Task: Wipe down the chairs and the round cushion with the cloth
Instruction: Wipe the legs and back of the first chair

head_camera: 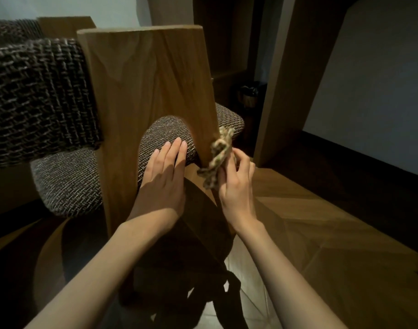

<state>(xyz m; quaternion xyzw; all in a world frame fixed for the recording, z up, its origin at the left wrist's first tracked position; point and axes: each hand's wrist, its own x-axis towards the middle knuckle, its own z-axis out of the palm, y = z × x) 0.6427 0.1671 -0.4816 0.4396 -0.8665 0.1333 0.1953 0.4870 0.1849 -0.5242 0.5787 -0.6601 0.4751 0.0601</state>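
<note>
A wooden chair [146, 86] stands in front of me, its broad wooden back leg panel rising up the middle of the view. Its seat is a woven grey-brown cushion [70, 181], and a padded woven backrest [37, 96] curves off to the left. My left hand [164, 172] lies flat with straight fingers on the rear edge of the seat cushion. My right hand [234, 179] grips a bunched beige and green cloth [218, 157] and holds it against the right edge of the wooden panel, low down near the seat.
A tall wooden furniture panel [295, 79] stands close on the right, with a pale wall [374, 86] behind it. A dark round pot [249, 96] sits on the floor behind the chair. The floor is wood [321, 222], with pale tiles [246, 281] below me.
</note>
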